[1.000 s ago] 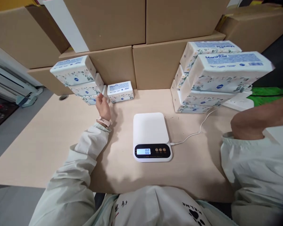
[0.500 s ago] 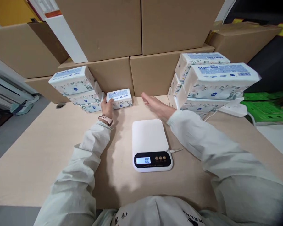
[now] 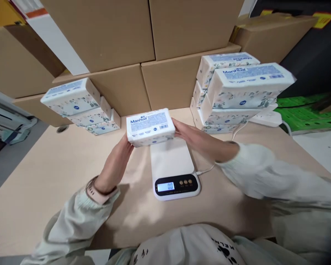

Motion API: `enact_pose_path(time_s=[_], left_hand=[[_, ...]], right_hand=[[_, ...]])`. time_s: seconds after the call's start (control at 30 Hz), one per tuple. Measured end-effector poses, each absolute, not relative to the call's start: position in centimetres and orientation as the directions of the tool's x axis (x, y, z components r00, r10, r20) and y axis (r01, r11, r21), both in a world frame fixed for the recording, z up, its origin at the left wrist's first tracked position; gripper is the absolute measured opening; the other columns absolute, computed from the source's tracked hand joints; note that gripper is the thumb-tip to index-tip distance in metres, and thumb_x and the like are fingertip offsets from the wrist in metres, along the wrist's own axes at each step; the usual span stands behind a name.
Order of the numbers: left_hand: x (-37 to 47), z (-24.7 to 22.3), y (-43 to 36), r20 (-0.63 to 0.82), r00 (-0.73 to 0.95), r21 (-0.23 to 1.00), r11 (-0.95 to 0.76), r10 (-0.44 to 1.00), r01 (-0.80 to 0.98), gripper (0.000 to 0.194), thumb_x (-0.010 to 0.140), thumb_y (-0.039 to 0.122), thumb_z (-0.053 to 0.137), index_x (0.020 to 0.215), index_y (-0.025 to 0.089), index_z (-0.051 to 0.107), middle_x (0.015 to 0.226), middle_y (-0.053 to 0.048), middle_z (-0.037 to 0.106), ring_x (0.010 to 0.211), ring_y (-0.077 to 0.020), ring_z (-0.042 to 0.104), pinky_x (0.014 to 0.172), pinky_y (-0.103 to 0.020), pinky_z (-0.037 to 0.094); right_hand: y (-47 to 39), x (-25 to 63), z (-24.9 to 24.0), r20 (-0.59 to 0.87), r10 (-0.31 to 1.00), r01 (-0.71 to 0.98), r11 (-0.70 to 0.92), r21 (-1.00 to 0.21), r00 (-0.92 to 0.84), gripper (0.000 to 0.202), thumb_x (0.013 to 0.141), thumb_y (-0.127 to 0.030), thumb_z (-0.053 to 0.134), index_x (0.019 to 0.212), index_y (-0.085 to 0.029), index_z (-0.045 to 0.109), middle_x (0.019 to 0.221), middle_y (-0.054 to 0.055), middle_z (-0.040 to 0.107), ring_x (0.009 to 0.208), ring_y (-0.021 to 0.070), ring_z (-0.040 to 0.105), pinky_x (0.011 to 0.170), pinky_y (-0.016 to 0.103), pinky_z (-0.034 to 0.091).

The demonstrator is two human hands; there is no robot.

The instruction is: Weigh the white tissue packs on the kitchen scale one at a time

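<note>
A white and blue pack of tissues (image 3: 151,125) marked Manhua is held up between my two hands, over the far end of a white kitchen scale (image 3: 171,158). My left hand (image 3: 117,162) grips its left end, fingers partly hidden underneath. On the right end, my right hand (image 3: 194,138) presses with its fingertips mostly behind the pack. The scale's lit display (image 3: 166,186) reads 0.0. It appears that the pack hangs above the plate rather than resting on it.
Stacked tissue packs stand at the left (image 3: 74,99) and at the right (image 3: 253,86). Cardboard boxes (image 3: 121,88) wall off the table's back. A white cable (image 3: 206,170) runs from the scale's right side. A power strip (image 3: 266,118) lies behind the right stack.
The tissue pack has left the table beside the left stack and come up and toward me, over the scale. My right hand, empty before, now holds its right end.
</note>
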State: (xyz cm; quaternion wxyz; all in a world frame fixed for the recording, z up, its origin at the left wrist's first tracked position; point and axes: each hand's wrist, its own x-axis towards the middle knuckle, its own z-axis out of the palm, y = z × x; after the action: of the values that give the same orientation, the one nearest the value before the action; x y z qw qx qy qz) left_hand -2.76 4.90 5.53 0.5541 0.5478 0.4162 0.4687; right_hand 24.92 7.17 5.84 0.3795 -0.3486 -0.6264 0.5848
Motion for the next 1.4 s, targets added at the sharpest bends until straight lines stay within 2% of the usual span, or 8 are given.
enact_pose_path(time_s=[0.3, 0.4, 0.5, 0.67, 0.9, 1.03, 1.2, 1.4], left_hand=[[-1.0, 4.1, -0.6, -0.060, 0.374, 0.998, 0.058, 0.925, 0.018, 0.055, 0.109, 0.060, 0.051, 0.157, 0.035, 0.062, 0.173, 0.001, 0.046, 0.167, -0.0314, 0.035, 0.141, -0.057, 0.027], [-1.6, 1.1, -0.6, 0.056, 0.139, 0.998, -0.054, 0.989, -0.020, 0.056, 0.108, 0.064, 0.050, 0.153, 0.034, 0.064, 0.172, -0.003, 0.048, 0.166, -0.0313, 0.036, 0.138, -0.059, 0.030], [-2.8, -2.1, -0.4, 0.227, -0.197, 0.974, -0.225, 0.954, 0.032, 0.055, 0.104, 0.064, 0.059, 0.147, 0.031, 0.067, 0.167, -0.008, 0.053, 0.163, -0.0322, 0.042, 0.137, -0.058, 0.032], [-3.9, -3.8, -0.3, 0.241, -0.331, 0.969, -0.246, 0.912, 0.027, 0.057, 0.099, 0.068, 0.063, 0.141, 0.029, 0.068, 0.159, -0.012, 0.060, 0.157, -0.0330, 0.050, 0.130, -0.056, 0.042], [-3.5, -3.0, -0.6, 0.224, -0.275, 0.974, -0.221, 0.935, 0.039, 0.059, 0.097, 0.069, 0.063, 0.139, 0.028, 0.068, 0.159, -0.011, 0.061, 0.155, -0.0316, 0.052, 0.130, -0.054, 0.043], [-3.4, -3.1, -0.6, 0.227, -0.271, 0.973, -0.226, 0.935, 0.037, 0.057, 0.097, 0.067, 0.064, 0.139, 0.029, 0.068, 0.159, -0.010, 0.061, 0.155, -0.0315, 0.052, 0.129, -0.054, 0.044], [-3.1, -2.8, -0.7, 0.201, -0.261, 0.979, -0.201, 0.944, 0.025, 0.055, 0.098, 0.068, 0.061, 0.137, 0.030, 0.069, 0.159, -0.009, 0.060, 0.157, -0.0322, 0.050, 0.131, -0.055, 0.041], [-3.0, -2.8, -0.8, 0.207, -0.251, 0.978, -0.209, 0.946, 0.019, 0.057, 0.097, 0.070, 0.063, 0.137, 0.029, 0.069, 0.158, -0.010, 0.061, 0.155, -0.0335, 0.051, 0.130, -0.056, 0.043]], right_hand=[[-1.0, 28.8, 2.8, -0.023, 0.947, 0.094, 0.008, -0.996, -0.320, 0.058, 0.107, -0.065, 0.049, 0.162, -0.047, 0.049, 0.170, -0.007, 0.052, 0.163, 0.0280, 0.045, 0.138, 0.063, 0.033], [-2.0, 29.1, 0.2, 0.266, 0.964, 0.163, 0.263, -0.951, -0.002, 0.057, 0.107, -0.061, 0.053, 0.159, -0.037, 0.056, 0.166, 0.001, 0.058, 0.158, 0.0306, 0.052, 0.135, 0.062, 0.039], [-2.7, 29.7, -2.2, 0.571, 0.766, 0.285, 0.500, -0.818, 0.294, 0.051, 0.107, -0.057, 0.050, 0.153, -0.036, 0.062, 0.152, 0.006, 0.069, 0.144, 0.0327, 0.065, 0.125, 0.063, 0.051], [-1.5, 30.5, -4.1, 0.698, 0.508, 0.338, 0.628, -0.701, 0.504, 0.053, 0.100, -0.059, 0.055, 0.141, -0.030, 0.070, 0.132, 0.009, 0.078, 0.109, 0.0296, 0.079, 0.100, 0.060, 0.062], [-0.9, 30.3, -4.3, 0.701, 0.521, 0.369, 0.605, -0.706, 0.487, 0.052, 0.098, -0.054, 0.055, 0.140, -0.028, 0.070, 0.132, 0.009, 0.078, 0.106, 0.0267, 0.078, 0.097, 0.055, 0.062], [-1.3, 30.1, -4.3, 0.769, 0.501, 0.410, 0.653, -0.637, 0.397, 0.057, 0.100, -0.058, 0.048, 0.147, -0.031, 0.066, 0.136, 0.009, 0.075, 0.109, 0.0288, 0.077, 0.096, 0.058, 0.063], [-2.0, 29.8, -4.1, 0.693, 0.617, 0.453, 0.530, -0.717, 0.374, 0.056, 0.102, -0.060, 0.044, 0.150, -0.037, 0.060, 0.141, 0.010, 0.071, 0.122, 0.0345, 0.075, 0.106, 0.065, 0.058], [-2.3, 30.1, -4.3, 0.708, 0.634, 0.427, 0.572, -0.700, 0.311, 0.056, 0.103, -0.055, 0.043, 0.154, -0.038, 0.057, 0.147, 0.010, 0.068, 0.128, 0.0353, 0.072, 0.109, 0.066, 0.057]])
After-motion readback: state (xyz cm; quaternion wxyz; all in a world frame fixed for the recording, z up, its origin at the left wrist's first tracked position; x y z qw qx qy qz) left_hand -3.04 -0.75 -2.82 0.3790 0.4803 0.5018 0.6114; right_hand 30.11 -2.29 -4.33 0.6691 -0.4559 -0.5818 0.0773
